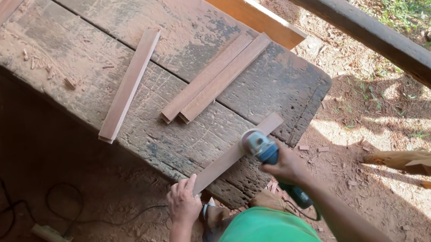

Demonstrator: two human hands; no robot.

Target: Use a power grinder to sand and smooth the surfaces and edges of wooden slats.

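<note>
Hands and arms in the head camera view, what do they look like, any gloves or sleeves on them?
Both are bare: the left hand and the right hand wear no gloves, and neither forearm has a sleeve over it. No watch, ring or bracelet shows. The only clothing in view is a bright green shirt at the bottom edge of the picture.

A reddish wood strip (232, 155) lies slanted across the worn surface's (102, 47) near edge; a blue grinder (262, 148) rests on it.
</note>
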